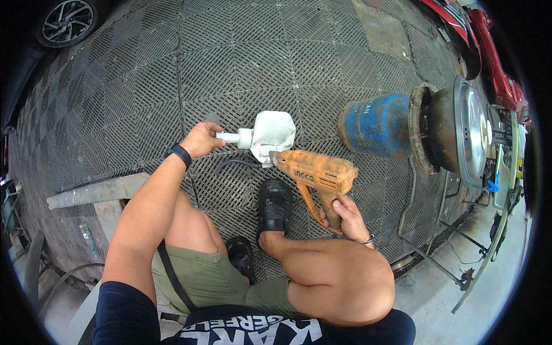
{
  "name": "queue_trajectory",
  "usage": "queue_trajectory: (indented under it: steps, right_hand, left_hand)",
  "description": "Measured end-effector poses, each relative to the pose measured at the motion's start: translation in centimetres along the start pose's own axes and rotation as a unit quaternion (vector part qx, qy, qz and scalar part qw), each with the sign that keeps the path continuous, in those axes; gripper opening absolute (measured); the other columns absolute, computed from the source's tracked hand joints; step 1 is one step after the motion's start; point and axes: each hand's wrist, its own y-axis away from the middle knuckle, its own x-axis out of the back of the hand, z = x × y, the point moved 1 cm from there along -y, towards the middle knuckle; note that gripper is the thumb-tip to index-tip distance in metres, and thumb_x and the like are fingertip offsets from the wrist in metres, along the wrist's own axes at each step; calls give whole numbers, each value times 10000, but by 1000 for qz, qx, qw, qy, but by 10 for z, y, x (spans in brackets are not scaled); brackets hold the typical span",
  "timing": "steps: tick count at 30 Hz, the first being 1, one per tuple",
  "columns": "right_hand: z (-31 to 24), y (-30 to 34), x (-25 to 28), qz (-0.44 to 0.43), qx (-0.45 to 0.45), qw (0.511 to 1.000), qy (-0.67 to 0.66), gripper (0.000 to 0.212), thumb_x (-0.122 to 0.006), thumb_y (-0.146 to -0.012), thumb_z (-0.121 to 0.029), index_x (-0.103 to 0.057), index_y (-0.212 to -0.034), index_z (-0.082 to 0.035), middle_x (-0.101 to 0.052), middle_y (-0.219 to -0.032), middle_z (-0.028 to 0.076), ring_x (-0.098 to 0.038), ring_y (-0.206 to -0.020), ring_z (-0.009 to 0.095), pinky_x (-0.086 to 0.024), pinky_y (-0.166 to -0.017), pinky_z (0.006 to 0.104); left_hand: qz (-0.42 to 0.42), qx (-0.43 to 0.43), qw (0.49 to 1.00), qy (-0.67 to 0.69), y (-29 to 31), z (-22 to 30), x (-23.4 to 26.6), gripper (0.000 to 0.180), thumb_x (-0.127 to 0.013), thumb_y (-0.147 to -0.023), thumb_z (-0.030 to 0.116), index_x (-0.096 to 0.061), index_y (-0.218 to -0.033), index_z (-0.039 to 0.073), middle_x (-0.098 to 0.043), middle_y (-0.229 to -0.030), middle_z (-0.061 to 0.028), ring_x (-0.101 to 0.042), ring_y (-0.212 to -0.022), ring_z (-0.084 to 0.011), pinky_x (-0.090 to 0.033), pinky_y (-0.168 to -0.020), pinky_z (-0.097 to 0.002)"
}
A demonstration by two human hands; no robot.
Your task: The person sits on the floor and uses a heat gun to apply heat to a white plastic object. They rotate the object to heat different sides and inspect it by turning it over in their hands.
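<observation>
My left hand (201, 139) pinches the narrow neck of a white plastic container (273, 130), which looks like a small car fluid reservoir with a wide collar and a flattish body. A short black hose (238, 164) shows just below the container. In my right hand (347, 218) is a worn orange heat gun (316, 171), gripped by its handle. Its metal nozzle points left at the container's lower edge, very close to it; whether they touch I cannot tell. Fingers of my right hand are partly hidden behind the handle.
A rusty blue gas cylinder (376, 126) lies at the right, beside a burner ring (421, 127) and a lidded pot (448, 129). Grey slatted mats (241, 57) cover the floor. Red car panels (497, 63) are at the far right, a car wheel (68, 23) at the far left.
</observation>
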Motion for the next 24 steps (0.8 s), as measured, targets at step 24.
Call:
queue_trajectory:
  steps: [24]
  right_hand:
    - [10, 0, 41, 122, 34, 992, 21, 469, -530, -1053, -352, -487, -1332, 23, -634, -875, 112, -605, -696, 171, -523, -641, 295]
  left_hand:
    - [9, 4, 1000, 5, 0, 1, -1, 398, -772, -872, 35, -630, -1225, -83, -724, -1002, -137, -671, -802, -161, -553, -669, -306]
